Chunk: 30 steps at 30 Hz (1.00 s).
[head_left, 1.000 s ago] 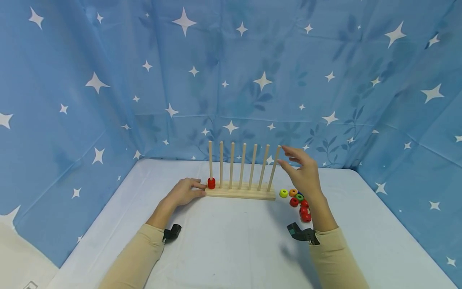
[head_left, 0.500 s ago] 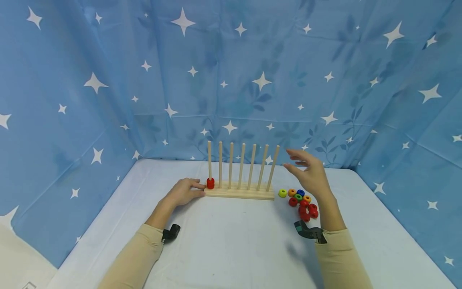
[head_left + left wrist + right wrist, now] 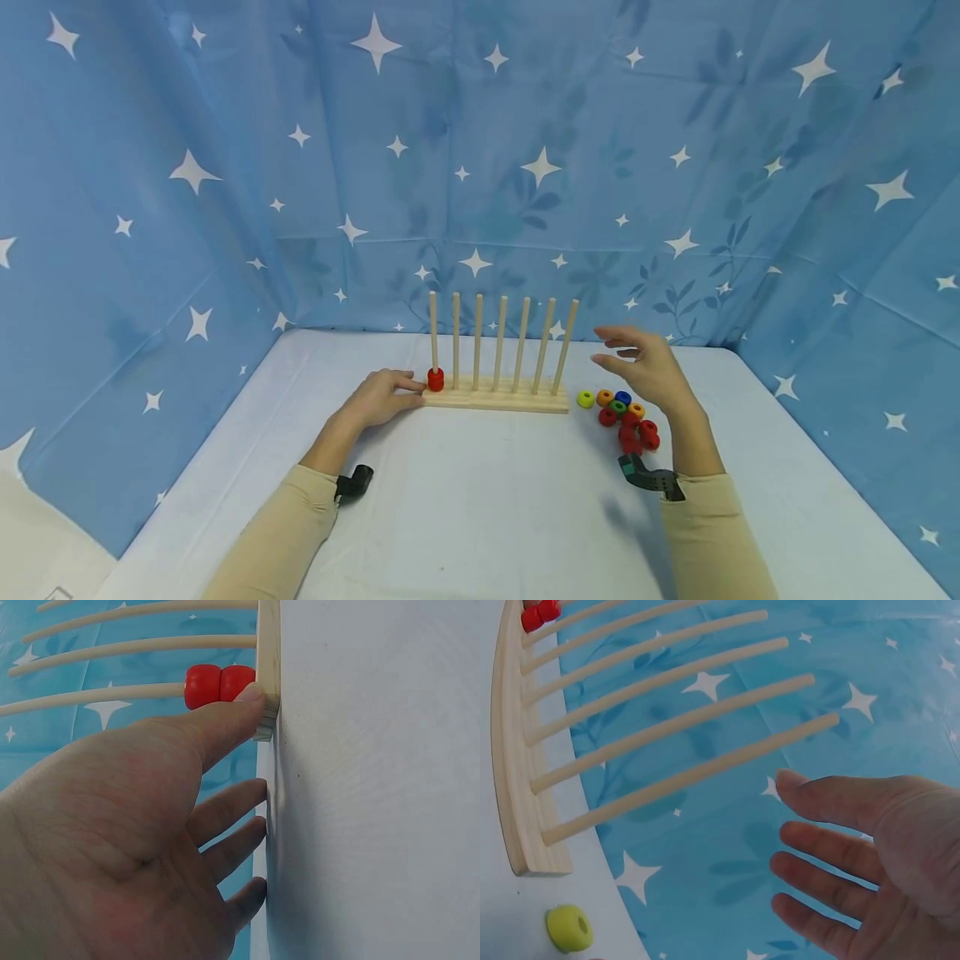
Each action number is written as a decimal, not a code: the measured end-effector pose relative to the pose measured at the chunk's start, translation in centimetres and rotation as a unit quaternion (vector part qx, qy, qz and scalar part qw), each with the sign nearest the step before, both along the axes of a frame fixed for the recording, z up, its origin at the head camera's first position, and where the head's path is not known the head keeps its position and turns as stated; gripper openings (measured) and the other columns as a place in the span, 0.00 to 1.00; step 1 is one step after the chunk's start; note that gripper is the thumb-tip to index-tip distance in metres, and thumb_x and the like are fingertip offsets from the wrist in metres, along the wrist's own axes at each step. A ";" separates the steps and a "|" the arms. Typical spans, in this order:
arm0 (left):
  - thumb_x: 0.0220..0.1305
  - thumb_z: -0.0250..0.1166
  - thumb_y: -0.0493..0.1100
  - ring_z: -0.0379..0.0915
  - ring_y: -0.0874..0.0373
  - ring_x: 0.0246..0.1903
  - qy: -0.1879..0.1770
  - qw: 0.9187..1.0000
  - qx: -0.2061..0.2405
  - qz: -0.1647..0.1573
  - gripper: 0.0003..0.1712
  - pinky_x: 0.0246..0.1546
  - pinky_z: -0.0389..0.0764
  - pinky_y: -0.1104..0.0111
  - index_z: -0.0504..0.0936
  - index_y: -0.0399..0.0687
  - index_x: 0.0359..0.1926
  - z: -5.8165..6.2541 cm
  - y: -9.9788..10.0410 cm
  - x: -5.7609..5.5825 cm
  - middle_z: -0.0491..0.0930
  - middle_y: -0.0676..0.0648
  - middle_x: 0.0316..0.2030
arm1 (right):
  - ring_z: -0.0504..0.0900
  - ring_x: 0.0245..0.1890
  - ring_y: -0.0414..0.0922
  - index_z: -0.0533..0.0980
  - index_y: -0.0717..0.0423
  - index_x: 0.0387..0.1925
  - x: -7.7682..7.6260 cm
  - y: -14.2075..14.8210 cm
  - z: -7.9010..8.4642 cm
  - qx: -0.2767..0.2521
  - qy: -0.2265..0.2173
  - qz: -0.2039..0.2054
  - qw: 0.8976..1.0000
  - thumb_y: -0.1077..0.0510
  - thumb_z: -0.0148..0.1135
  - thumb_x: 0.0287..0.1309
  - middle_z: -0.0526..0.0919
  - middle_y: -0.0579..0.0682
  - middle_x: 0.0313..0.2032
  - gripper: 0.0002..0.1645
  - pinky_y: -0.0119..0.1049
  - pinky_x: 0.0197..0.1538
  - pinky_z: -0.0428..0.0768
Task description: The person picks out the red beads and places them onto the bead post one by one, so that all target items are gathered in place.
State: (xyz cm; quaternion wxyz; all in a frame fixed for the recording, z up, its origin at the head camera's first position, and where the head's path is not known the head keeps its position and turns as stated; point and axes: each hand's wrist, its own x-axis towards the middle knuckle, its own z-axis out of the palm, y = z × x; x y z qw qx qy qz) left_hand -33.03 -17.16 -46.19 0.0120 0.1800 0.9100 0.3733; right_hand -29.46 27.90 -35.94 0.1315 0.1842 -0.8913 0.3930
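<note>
Right hand point(image 3: 647, 364) has lowered, spread; left hand point(image 3: 377, 399), spread, touches rack point(image 3: 495, 404) running left-to-right, pegs point(image 3: 499, 342) upright.

Wrist views, seemingly sideways, near rack point(image 3: 495, 402)

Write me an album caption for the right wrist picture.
Right hand, holding nothing, near a pale wooden peg rack and a round yellow bead.

Wdn rack point(image 3: 495, 402) upright (2 red beads point(image 3: 436, 380), L peg point(image 3: 433, 333)).
</note>
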 end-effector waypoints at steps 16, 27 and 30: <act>0.69 0.71 0.46 0.63 0.31 0.73 0.001 1.000 -0.003 -0.002 0.18 0.73 0.63 0.38 0.89 0.48 0.56 0.1 0.1 0.0 0.74 0.33 0.69 | 0.81 0.60 0.62 0.79 0.61 0.64 -0.7 2.3 -1.8 0.066 -0.091 0.015 0.994 0.56 0.69 0.68 0.82 0.63 0.62 0.26 0.60 0.62 0.81; 0.69 0.70 0.47 0.63 0.31 0.73 -0.002 1.000 -0.009 0.000 0.18 0.73 0.63 0.38 0.89 0.48 0.57 0.2 0.1 0.0 0.74 0.34 0.70 | 0.84 0.54 0.58 0.82 0.60 0.60 -0.7 3.5 -2.7 0.072 -0.131 0.026 0.988 0.59 0.69 0.66 0.84 0.64 0.57 0.22 0.42 0.50 0.86; 0.69 0.70 0.47 0.63 0.31 0.74 -0.004 1.000 -0.010 0.002 0.18 0.73 0.63 0.38 0.89 0.49 0.57 0.2 0.1 0.0 0.74 0.34 0.70 | 0.84 0.53 0.57 0.81 0.61 0.61 -0.7 4.0 -2.8 0.076 -0.135 0.027 0.988 0.58 0.69 0.66 0.83 0.66 0.58 0.23 0.40 0.48 0.85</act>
